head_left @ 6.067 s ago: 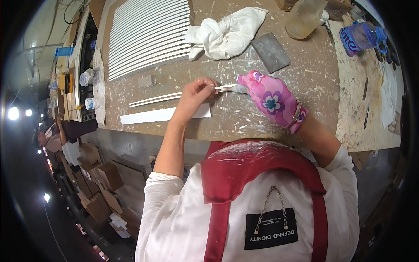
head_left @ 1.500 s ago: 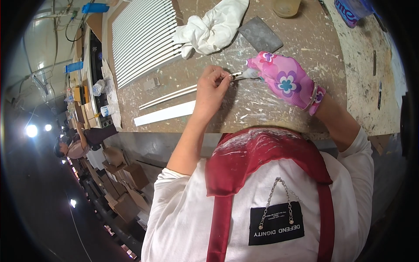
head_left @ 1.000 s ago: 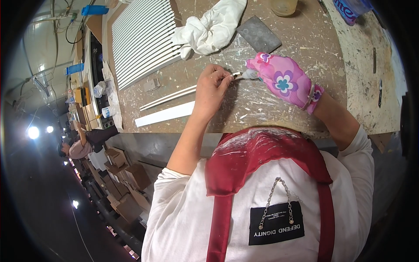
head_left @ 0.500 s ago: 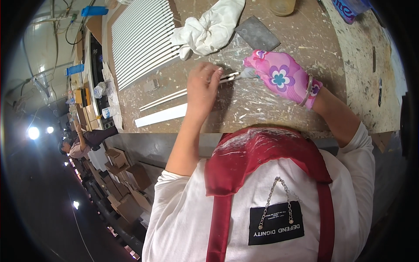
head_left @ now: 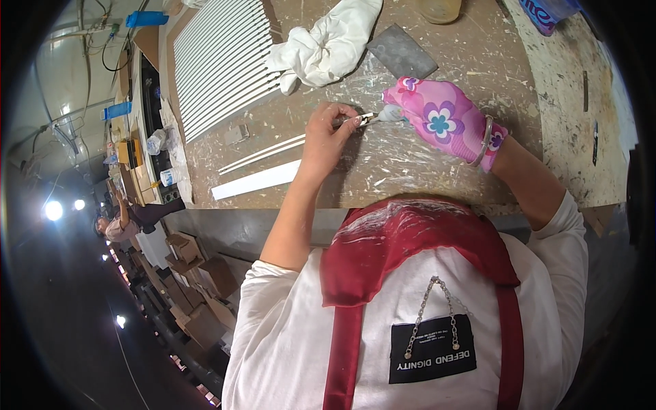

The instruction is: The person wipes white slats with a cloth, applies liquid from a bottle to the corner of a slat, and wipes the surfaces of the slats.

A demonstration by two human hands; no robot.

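Two hands are counted at the paint-spattered brown bench (head_left: 424, 171): one bare left hand (head_left: 326, 134) and one right hand (head_left: 437, 117) in a pink flowered glove. One thin white slat (head_left: 270, 152) is seen under the left hand, and one broader flat white strip (head_left: 256, 180) is counted just beside it. One large set of white slats laid side by side (head_left: 222, 61) is seen; their number cannot be told. One crumpled white cloth (head_left: 326, 44), one flat grey rectangular pad (head_left: 402, 52) and one translucent yellowish plastic container (head_left: 441, 8) are counted. One other person (head_left: 119, 225) is seen well apart, at the left.
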